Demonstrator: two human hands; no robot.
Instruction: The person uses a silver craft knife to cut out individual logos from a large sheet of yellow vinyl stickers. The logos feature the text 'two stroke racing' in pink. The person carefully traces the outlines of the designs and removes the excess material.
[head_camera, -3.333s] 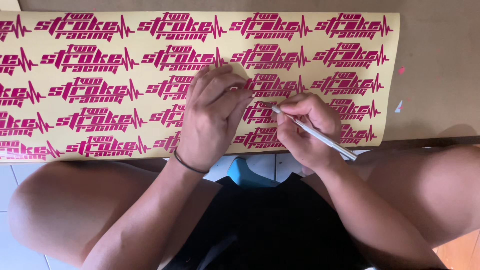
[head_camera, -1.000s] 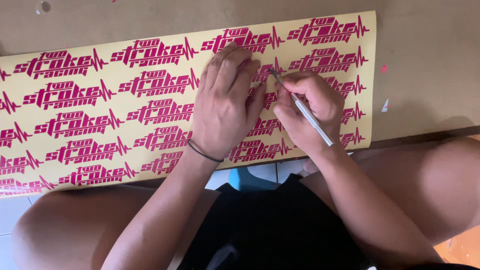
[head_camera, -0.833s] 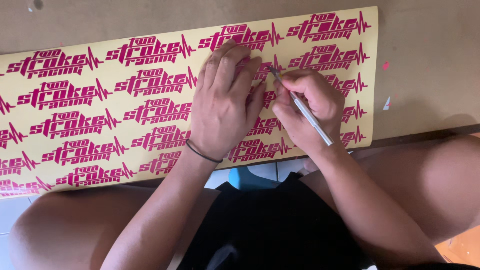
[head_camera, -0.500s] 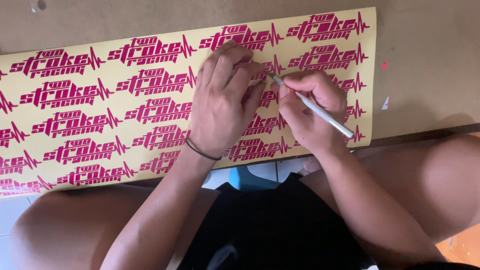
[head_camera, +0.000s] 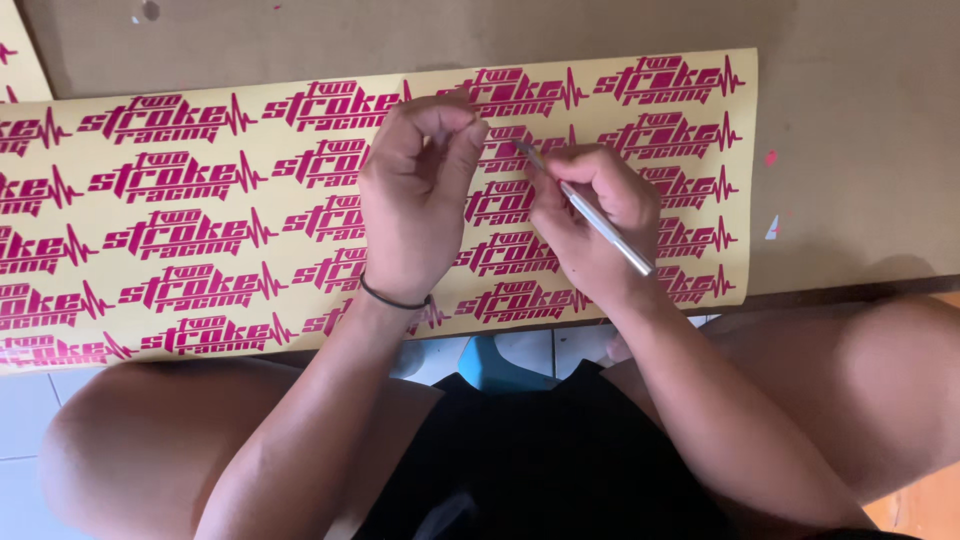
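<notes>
Head view: I see the yellow sticker sheet (head_camera: 200, 215) with magenta decals lying flat on the brown counter (head_camera: 860, 130). Left hand (head_camera: 415, 200) sits over the sheet's middle, grip curled, fingertips pinched together. Right hand (head_camera: 590, 220) grip pinches a thin silver tool (head_camera: 590, 212), tip on the sheet.

Bare board (head_camera: 560, 35) beyond sheet (head_camera: 200, 200) (scraps right).

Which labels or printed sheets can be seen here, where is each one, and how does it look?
Sticker sheet: lies flat on the brown board under both hands; long, pale yellow, with rows of magenta logo decals.
Second sheet: top left corner, mostly cut off; same yellow and magenta.
</notes>
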